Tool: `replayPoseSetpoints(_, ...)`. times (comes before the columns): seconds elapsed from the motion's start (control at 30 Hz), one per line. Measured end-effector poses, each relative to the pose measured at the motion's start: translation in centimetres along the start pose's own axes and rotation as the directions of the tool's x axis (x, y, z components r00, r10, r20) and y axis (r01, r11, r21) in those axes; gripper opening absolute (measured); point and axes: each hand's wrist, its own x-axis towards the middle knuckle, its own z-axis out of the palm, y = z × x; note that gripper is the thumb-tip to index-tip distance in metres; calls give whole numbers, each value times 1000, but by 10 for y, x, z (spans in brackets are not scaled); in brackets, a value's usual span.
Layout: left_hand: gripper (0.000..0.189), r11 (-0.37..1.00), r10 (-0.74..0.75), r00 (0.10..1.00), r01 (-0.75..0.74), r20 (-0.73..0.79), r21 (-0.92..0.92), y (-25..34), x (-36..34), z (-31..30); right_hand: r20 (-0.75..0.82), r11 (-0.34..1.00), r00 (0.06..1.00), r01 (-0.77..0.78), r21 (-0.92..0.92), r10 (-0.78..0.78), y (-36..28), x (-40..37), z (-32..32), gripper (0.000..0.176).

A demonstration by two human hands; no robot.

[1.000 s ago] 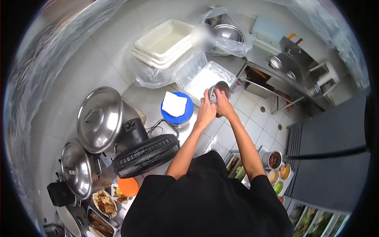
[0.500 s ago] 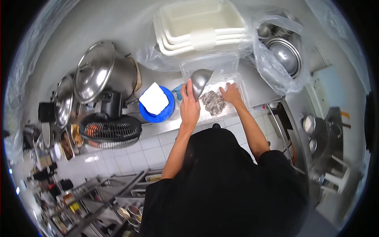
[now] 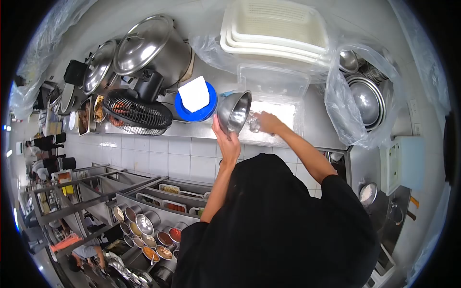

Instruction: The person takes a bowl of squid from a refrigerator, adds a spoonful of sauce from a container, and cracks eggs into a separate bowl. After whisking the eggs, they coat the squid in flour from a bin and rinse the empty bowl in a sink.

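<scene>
A metal bowl (image 3: pixel 234 114) is tipped toward the right, with my left hand (image 3: pixel 228 144) closed around its lower rim. My right hand (image 3: pixel 270 123) is just right of the bowl's mouth, its fingers curled at a clump of wet, greyish raw pieces (image 3: pixel 254 123). The exact kind of the pieces is hard to tell. Under them lies a shallow clear plastic container (image 3: pixel 298 120), its bottom bright with glare. Its clear lid (image 3: pixel 273 79) stands open behind.
A blue-rimmed tub (image 3: pixel 197 115) with a white block on top sits left of the bowl. Further left are a black fan (image 3: pixel 138 113) and a large lidded pot (image 3: pixel 153 48). White baskets (image 3: pixel 276 45) are stacked behind; bagged metal bowls (image 3: pixel 362 103) stand right.
My left hand has lowered the bowl and turned its opening rightward. My right hand has moved left, and far fewer greyish pieces show in the container. The camera view has shifted.
</scene>
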Motion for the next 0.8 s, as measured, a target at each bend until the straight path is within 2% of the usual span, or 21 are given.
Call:
replayPoseSetpoints(0.03,77,998,33,999,-32,-23,46,0,-5,-6,116,997,993,-45,67,37,-1,3,-15,72)
replayPoseSetpoints(0.07,77,994,66,997,-62,-49,89,0,-7,-9,159,992,981,-117,49,108,-13,-9,-43,77)
replayPoseSetpoints(0.17,74,1000,7,986,-8,-164,-4,3,-19,-16,34,988,987,-153,-22,154,-61,-17,-48,88)
replayPoseSetpoints(0.2,74,1000,-5,986,3,-166,-8,4,-23,-19,-5,974,982,-187,-125,188,-76,-22,-38,95)
replayPoseSetpoints(0.23,74,1000,-16,986,15,-167,-13,6,-27,-22,-63,945,983,-181,-272,170,-88,-31,-29,95)
replayPoseSetpoints(0.3,75,1000,26,984,-24,-174,13,6,-30,-26,20,978,999,-22,-208,27,-64,5,4,93)
replayPoseSetpoints(0.4,75,999,-21,976,13,-216,-38,20,-37,-34,194,950,933,283,130,-304,-15,32,23,94)
replayPoseSetpoints(0.43,75,998,-46,973,35,-226,-53,20,-40,-38,114,984,978,175,9,-175,-10,21,23,95)
replayPoseSetpoints(0.5,76,995,-84,962,66,-258,-81,21,-45,-45,-97,977,994,-68,-204,48,-31,-39,-12,95)
replayPoseSetpoints(0.53,76,993,-99,956,75,-276,-94,22,-47,-48,-56,981,985,-169,-96,164,-31,-46,-10,99)
replayPoseSetpoints(0.63,76,991,-108,948,78,-298,-111,25,-52,-52,-127,999,992,-16,-28,12,-19,-45,12,93)
replayPoseSetpoints(0.67,76,991,-110,949,83,-294,-103,26,-52,-54,-49,998,997,-60,24,61,-8,-23,17,84)
replayPoseSetpoints(0.77,76,994,-110,944,98,-312,-52,25,-58,-65,26,997,997,-75,-22,76,-22,-19,-33,70)
replayPoseSetpoints(0.8,76,991,-130,938,112,-321,-73,25,-61,-67,33,996,996,-87,11,87,-37,-27,-58,71)
